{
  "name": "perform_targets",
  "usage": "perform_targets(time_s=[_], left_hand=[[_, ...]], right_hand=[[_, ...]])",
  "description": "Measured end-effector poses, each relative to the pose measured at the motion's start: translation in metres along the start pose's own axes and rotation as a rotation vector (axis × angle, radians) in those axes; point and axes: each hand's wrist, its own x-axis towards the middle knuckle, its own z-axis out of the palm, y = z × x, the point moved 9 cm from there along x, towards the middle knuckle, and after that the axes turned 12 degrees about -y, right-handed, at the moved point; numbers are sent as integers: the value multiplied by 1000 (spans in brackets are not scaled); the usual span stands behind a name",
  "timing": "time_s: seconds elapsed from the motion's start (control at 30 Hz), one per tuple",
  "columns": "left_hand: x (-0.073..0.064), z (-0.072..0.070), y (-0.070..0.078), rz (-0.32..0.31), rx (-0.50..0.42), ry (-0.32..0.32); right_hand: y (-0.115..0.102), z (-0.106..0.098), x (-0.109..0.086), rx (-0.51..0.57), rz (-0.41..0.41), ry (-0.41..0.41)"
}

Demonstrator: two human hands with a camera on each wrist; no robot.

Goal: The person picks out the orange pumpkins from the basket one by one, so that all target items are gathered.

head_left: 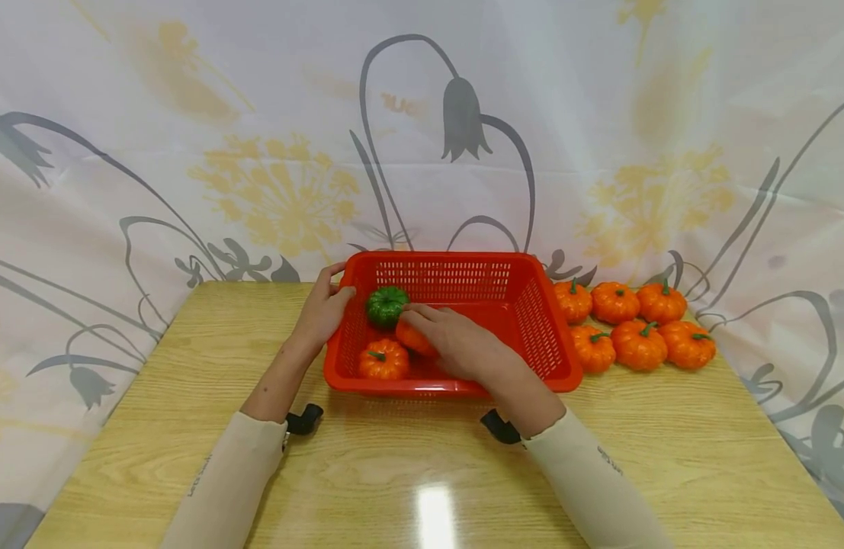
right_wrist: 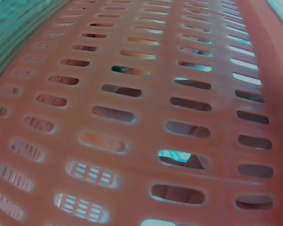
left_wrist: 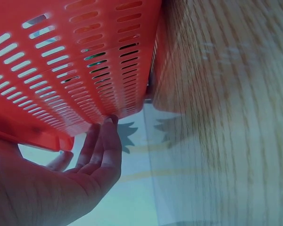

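A red plastic basket (head_left: 456, 387) with slotted walls stands on the wooden table. My left hand (head_left: 323, 311) grips its left rim, thumb over the edge; in the left wrist view the fingers (left_wrist: 111, 146) touch the outside of the slotted wall. Reaching inside, my right hand (head_left: 463, 343) holds an orange pumpkin (head_left: 412, 338), partly hidden under the fingers. Beside it in the basket's left part lie a green pumpkin (head_left: 387, 306) and another orange pumpkin (head_left: 383, 360). The basket wall (right_wrist: 146, 108) fills the right wrist view and mostly hides the right hand.
Right of the basket, several orange pumpkins (head_left: 639, 345) sit in two rows on the table (head_left: 367, 480), the nearest ones close to the basket's right side. A flower-patterned cloth (head_left: 277, 91) hangs behind the table.
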Motion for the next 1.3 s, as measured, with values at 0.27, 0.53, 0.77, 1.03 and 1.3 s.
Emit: perform_targets(time_s=[0.27, 0.53, 0.77, 1.03, 1.3], left_hand=[[1, 0, -1, 0, -10, -3], [1, 4, 2, -2, -18, -9], [-2, 1, 1, -3, 1, 1], [-2, -1, 1, -7, 2, 10], [-1, -1, 0, -7, 10, 9]], right_hand=[[-1, -1, -1, -50, -9, 7], [5, -5, -7, -105, 40, 32], [11, -6, -7, -82, 119, -2], [22, -6, -16, 36, 208, -27], [35, -7, -32, 161, 252, 44]])
